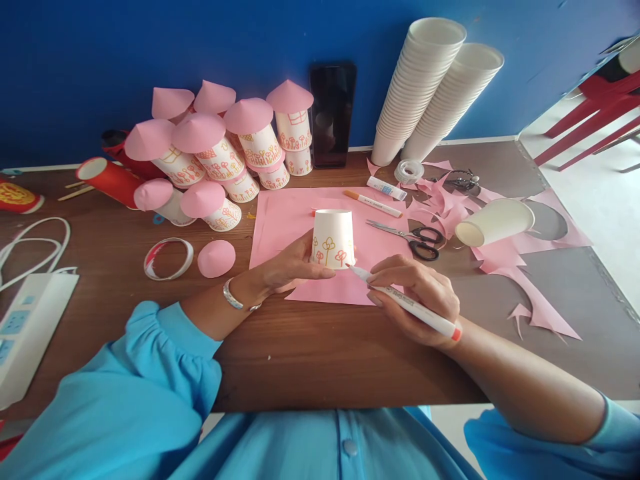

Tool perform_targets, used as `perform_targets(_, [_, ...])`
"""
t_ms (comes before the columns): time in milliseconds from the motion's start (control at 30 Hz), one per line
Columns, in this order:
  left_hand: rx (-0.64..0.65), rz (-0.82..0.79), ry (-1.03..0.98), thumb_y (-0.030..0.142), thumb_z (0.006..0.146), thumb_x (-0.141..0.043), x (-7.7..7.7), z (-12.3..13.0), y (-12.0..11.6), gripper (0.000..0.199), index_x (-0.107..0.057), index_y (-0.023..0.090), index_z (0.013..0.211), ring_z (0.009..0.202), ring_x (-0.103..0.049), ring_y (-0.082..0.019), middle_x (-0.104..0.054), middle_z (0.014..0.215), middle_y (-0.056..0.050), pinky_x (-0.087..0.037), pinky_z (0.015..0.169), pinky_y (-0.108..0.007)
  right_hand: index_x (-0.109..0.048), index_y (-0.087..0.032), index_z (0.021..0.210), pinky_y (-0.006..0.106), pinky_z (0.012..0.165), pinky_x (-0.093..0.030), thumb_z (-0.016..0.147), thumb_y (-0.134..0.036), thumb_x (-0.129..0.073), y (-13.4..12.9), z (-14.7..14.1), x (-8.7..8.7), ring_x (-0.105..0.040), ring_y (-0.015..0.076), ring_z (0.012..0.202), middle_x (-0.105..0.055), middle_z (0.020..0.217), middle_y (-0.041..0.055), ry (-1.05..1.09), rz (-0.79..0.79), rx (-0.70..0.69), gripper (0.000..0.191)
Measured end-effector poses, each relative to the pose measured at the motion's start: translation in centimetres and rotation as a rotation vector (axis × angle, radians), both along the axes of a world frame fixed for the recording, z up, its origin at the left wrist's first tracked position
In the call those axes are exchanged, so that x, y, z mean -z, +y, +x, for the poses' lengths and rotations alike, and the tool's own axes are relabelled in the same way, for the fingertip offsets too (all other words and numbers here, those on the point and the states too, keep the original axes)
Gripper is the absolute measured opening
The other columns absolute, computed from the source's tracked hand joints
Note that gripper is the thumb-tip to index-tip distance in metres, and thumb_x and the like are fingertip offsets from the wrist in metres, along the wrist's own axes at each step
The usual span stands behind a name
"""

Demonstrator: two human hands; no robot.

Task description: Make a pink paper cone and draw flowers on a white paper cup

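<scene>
An upside-down white paper cup [333, 230] with red and yellow flowers drawn round its lower part is held by my left hand [303, 263], whose fingers close round its left side and base. My right hand [417, 297] grips a white marker [425, 314] with a red end, its tip at the cup's lower right edge. Pink paper [280, 227] lies flat beneath the cup. On it rest an orange-capped marker [375, 204] and, at the right edge, black-handled scissors [400, 230].
Decorated cups with pink cone roofs [201, 133] stand at the back left. Stacked white cups [420, 87] and a phone [333, 113] lean on the blue wall. Pink scraps [537, 293] and a cup on its side [495, 222] lie right. A power strip [37, 333] is far left.
</scene>
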State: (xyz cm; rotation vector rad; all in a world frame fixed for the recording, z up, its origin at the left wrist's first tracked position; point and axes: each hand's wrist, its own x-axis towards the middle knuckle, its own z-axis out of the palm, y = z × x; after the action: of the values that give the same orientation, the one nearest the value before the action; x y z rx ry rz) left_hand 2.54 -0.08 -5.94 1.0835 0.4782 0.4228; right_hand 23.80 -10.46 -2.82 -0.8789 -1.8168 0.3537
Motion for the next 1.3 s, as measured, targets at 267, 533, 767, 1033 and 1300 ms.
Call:
perform_targets(267, [-0.045, -0.015, 0.080, 0.032, 0.057, -0.097, 0.26, 0.27, -0.07, 0.080, -0.057, 0.020, 0.125, 0.110, -0.065, -0.029, -0.069, 0.116, -0.011, -0.051, 0.087, -0.037, -0.065, -0.019, 0.100, 0.027, 0.057, -0.057, 0.090, -0.011, -0.067, 0.12, 0.09, -0.04, -0.071, 0.0165, 0.068, -0.070, 0.077, 0.0045, -0.045, 0.026, 0.005, 0.013])
perform_targets(533, [-0.056, -0.003, 0.088, 0.034, 0.056, -0.097, 0.25, 0.36, -0.24, 0.085, -0.054, 0.021, 0.128, 0.107, -0.065, -0.027, -0.068, 0.114, -0.009, -0.051, 0.082, -0.034, -0.067, -0.018, 0.100, 0.025, 0.059, -0.058, 0.088, -0.011, -0.069, 0.09, -0.08, -0.07, -0.072, 0.0162, 0.067, -0.072, 0.078, 0.0040, -0.083, 0.051, -0.018, 0.014])
perform_targets(767, [-0.030, 0.013, 0.076, 0.033, 0.058, -0.096, 0.09, 0.53, -0.26, 0.078, -0.055, 0.020, 0.124, 0.106, -0.065, -0.027, -0.068, 0.113, -0.010, -0.051, 0.080, -0.034, -0.065, -0.018, 0.102, 0.025, 0.059, -0.059, 0.090, -0.010, -0.069, 0.19, -0.22, -0.01, -0.071, 0.0150, 0.067, -0.072, 0.080, 0.0050, -0.109, 0.072, -0.037, 0.014])
perform_targets(1033, [-0.043, 0.015, 0.095, 0.029, 0.058, -0.096, 0.19, 0.48, -0.24, 0.081, -0.054, 0.021, 0.127, 0.096, -0.064, -0.022, -0.067, 0.112, -0.008, -0.052, 0.079, -0.033, -0.064, -0.016, 0.101, 0.025, 0.061, -0.060, 0.090, -0.010, -0.069, 0.10, -0.24, 0.12, -0.072, 0.0150, 0.069, -0.073, 0.080, 0.0057, -0.135, 0.093, -0.041, 0.014])
perform_targets(1300, [-0.053, 0.003, 0.069, 0.027, 0.057, -0.097, 0.23, 0.44, -0.12, 0.073, -0.058, 0.020, 0.118, 0.095, -0.064, -0.021, -0.067, 0.106, -0.006, -0.051, 0.080, -0.033, -0.064, -0.019, 0.104, 0.024, 0.057, -0.058, 0.091, -0.012, -0.068, 0.05, -0.03, -0.17, -0.071, 0.0146, 0.066, -0.072, 0.079, 0.0036, -0.153, 0.098, -0.024, 0.016])
